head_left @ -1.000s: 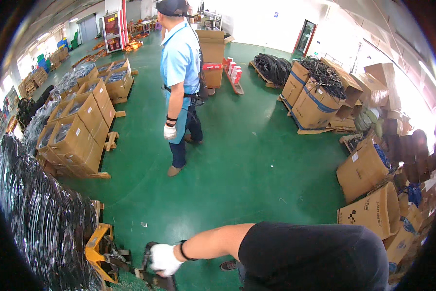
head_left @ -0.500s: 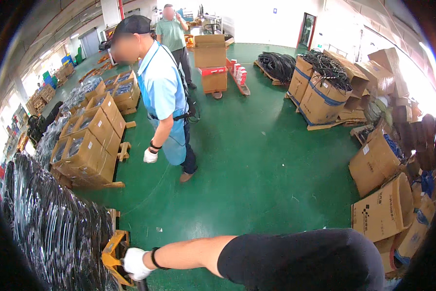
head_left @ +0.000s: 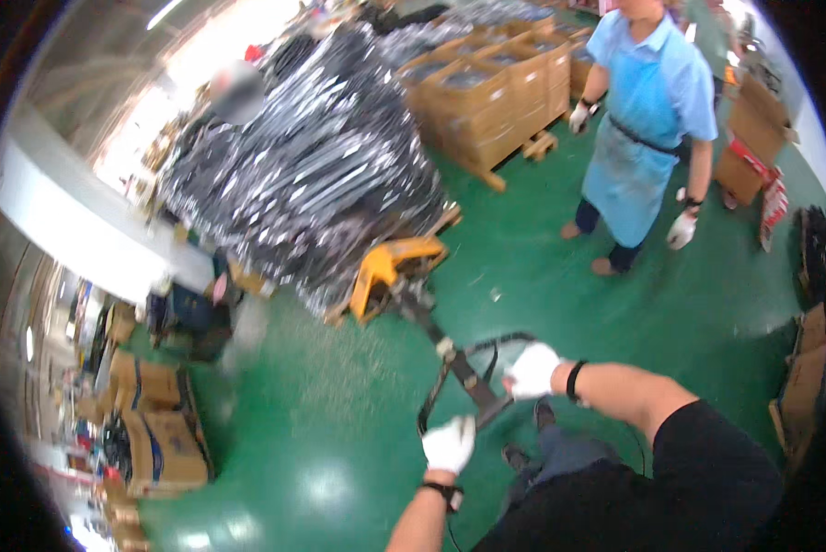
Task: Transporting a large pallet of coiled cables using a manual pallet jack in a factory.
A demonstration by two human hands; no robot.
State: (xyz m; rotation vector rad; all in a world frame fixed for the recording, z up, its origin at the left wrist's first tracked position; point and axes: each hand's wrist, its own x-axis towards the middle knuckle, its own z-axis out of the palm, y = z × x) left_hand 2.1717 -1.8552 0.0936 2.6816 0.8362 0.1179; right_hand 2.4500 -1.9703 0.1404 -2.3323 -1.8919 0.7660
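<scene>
A yellow pallet jack (head_left: 376, 276) stands at a pallet stacked with shiny black, film-like coils or strips (head_left: 312, 156). Its dark handle (head_left: 473, 379), ending in a looped grip, slants toward me. My left hand (head_left: 450, 444), in a white glove, is closed on the near left side of the loop. Closed on the loop's right end is my right hand (head_left: 533, 371), also gloved in white. Both wrists wear dark bands. The fingers are slightly blurred.
A co-worker in a blue apron (head_left: 636, 138) stands at the upper right, hands free. Behind are open cardboard boxes (head_left: 487, 101) on pallets. More cartons (head_left: 160, 442) lie at the left, near a white pillar (head_left: 82, 202). Flattened cardboard (head_left: 804, 368) is at the right edge.
The view has swung left and down, bringing the wrapped stack and pallet jack to the middle. Before, one gloved hand showed at the jack; now both hold its handle. The co-worker now faces this way.
</scene>
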